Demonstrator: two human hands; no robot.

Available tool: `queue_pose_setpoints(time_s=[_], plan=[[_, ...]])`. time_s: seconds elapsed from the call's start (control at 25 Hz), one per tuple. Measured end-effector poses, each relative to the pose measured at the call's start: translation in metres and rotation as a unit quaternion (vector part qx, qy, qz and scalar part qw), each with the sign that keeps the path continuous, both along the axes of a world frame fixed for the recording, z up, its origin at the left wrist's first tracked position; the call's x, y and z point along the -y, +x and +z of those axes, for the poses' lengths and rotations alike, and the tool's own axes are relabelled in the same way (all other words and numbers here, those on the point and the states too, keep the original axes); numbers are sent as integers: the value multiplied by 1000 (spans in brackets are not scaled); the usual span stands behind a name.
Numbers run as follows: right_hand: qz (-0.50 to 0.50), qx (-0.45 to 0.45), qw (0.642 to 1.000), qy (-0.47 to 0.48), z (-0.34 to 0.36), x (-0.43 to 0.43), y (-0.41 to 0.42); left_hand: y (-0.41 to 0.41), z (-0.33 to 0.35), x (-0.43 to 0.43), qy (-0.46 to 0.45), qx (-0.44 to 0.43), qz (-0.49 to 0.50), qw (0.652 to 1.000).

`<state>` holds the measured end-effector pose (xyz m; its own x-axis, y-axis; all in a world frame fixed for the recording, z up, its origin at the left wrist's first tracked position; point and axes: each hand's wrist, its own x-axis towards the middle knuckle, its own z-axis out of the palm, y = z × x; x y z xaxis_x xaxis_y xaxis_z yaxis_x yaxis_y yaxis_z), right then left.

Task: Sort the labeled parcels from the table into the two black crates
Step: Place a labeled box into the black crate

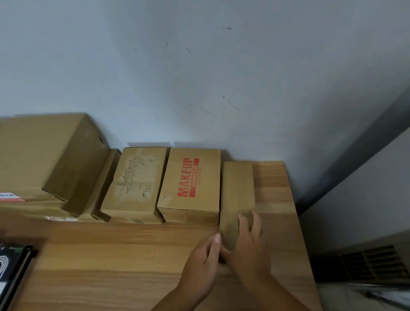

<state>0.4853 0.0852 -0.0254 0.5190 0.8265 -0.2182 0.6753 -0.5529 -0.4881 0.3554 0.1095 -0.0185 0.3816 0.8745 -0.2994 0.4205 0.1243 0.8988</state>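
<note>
A narrow plain cardboard parcel (236,194) lies on the wooden table (124,257) at the right end of a row along the wall. My right hand (249,246) grips its near end, fingers laid over the top. My left hand (202,265) touches the near left corner with its fingertips. To its left sit a parcel printed MAKEUP in red (189,185), then a parcel with a torn-off label (133,185). No black crate is plainly in view.
A big cardboard box (42,155) rests on other boxes at the far left. A black packet with white labels (3,276) lies at the near left edge. The table ends at the right, beside a grey vented unit (378,261).
</note>
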Motion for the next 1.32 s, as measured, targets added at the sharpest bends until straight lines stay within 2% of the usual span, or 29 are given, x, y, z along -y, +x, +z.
queue_pose_setpoints(time_s=[0.16, 0.36, 0.48, 0.68, 0.84, 1.0, 1.32], plan=[[-74, -70, 994, 48, 13, 1, 15, 3, 13, -4, -34, 21, -15, 999], [-172, -183, 951, 179, 38, 35, 51, 9, 30, -11, -25, 24, -6, 999], [-205, -289, 909, 220, 53, 54, 61, 24, 41, -14, -35, 34, -17, 999], [-225, -419, 846, 240, 70, 89, 69, 49, 63, -6, -90, 112, -47, 988], [-230, -406, 847, 255, 77, 102, 80, 58, 73, 8, -30, 111, -55, 992], [-191, -404, 852, 273, 82, 100, 82, 52, 86, 11, -4, 100, -33, 994], [-75, -401, 872, 271, 91, 70, 25, -28, 102, 14, 32, 106, 68, 992]])
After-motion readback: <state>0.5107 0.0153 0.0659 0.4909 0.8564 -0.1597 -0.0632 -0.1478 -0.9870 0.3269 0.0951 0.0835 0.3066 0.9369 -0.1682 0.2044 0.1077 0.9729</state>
